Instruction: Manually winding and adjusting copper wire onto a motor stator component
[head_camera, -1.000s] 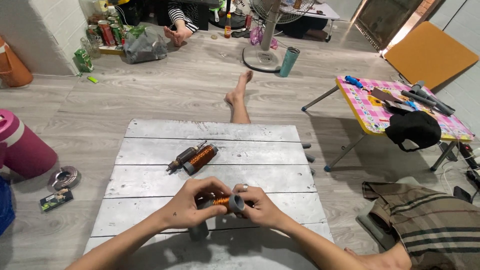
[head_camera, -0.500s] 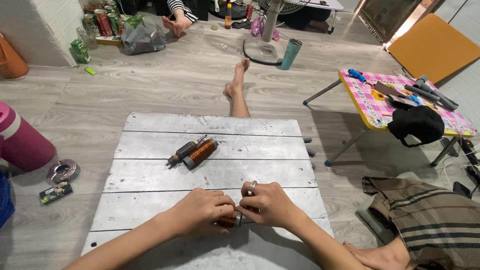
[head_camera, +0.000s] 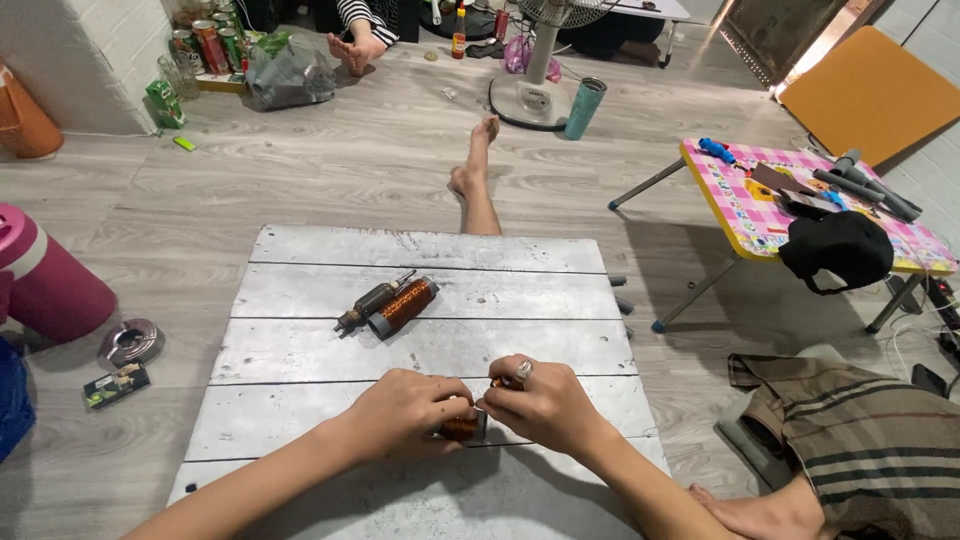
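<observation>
From your head camera, both of your hands sit low on the grey plank table (head_camera: 430, 340), pressed together near its front edge. Your left hand (head_camera: 405, 412) is curled shut around a small copper-wound coil (head_camera: 462, 428), of which only a brown end shows between the two hands. Your right hand (head_camera: 540, 402), with a ring on one finger, has its fingertips pinched against the same coil from the other side; the fingers are bent close, not spread. The coil rests on or just above the boards, and you cannot tell which.

A second before, you held that coil higher and further up the table, with more of its copper body showing. Half a second back your hands had already dropped toward the front edge, and now they are closed more tightly over it, so less of it can be seen.

Further up the table, well apart from your hands, a second coil (head_camera: 402, 307) lies touching a dark metal rod (head_camera: 370, 302); both lie where they did earlier.

Beyond the table's far edge a bare foot (head_camera: 475, 165) stretches across the wooden floor. To your right stands a pink folding table (head_camera: 735, 205) with a black cap (head_camera: 838, 250) on it.
</observation>
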